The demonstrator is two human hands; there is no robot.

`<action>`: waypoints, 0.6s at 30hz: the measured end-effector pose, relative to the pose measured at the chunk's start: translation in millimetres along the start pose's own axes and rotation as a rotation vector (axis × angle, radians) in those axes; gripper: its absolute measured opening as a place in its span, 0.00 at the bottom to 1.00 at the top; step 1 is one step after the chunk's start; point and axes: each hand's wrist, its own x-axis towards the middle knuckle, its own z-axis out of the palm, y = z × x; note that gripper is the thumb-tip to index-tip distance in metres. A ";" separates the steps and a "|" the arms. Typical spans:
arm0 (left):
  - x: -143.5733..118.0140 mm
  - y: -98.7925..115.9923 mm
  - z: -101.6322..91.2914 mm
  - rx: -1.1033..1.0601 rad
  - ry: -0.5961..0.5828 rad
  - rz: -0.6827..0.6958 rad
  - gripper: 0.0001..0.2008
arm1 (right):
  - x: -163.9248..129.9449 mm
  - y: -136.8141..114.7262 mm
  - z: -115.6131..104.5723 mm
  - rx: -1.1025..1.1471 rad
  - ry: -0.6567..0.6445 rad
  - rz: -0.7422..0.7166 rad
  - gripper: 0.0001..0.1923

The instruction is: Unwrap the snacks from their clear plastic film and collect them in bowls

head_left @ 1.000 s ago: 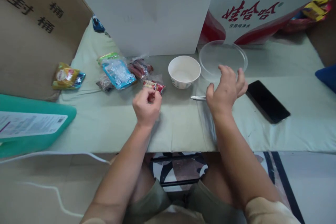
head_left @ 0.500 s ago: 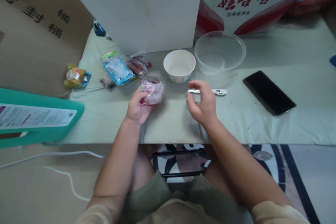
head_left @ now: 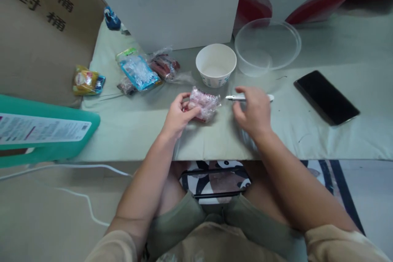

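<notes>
Snack packet (head_left: 202,105) in crinkly clear wrap is sitting in the left hand (head_left: 178,115), whose fingers are closing around its left end, holding it just above the near edge of the tabletop (head_left: 123,131), about midway along it. A second ago the same hand was only pinching a packet among the pile farther back; now the packet is lifted clear and brought toward the person, so it is in hand and free of the other wrappers. The right hand (head_left: 253,112) is hovering just to the right of the packet, fingers loosely curled and holding nothing, after pulling back from the clear tub; it is lying over a small white knife (head_left: 236,97), and whether it is touching it cannot be told.

Past the hands, a white paper bowl (head_left: 215,64) and a clear plastic tub (head_left: 267,45) are standing side by side near the back edge, against white boxes (head_left: 172,4). More snack packets (head_left: 138,71) are lying toward the back left corner. A black phone (head_left: 326,97) is resting well apart on the right. Open cloth is lying between the hands and the phone, and along the near edge to the left.
</notes>
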 end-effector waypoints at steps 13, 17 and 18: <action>7.7 1.9 -19.9 0.533 -0.070 0.270 0.25 | -9.8 19.8 -14.6 0.047 -0.076 0.069 0.12; -1.8 9.3 -16.8 0.707 -0.251 0.203 0.33 | -14.4 -2.7 -12.8 0.210 -0.153 -0.170 0.11; -3.4 10.2 -15.9 0.721 -0.280 0.199 0.32 | -15.3 -6.5 -11.3 0.206 -0.174 -0.198 0.12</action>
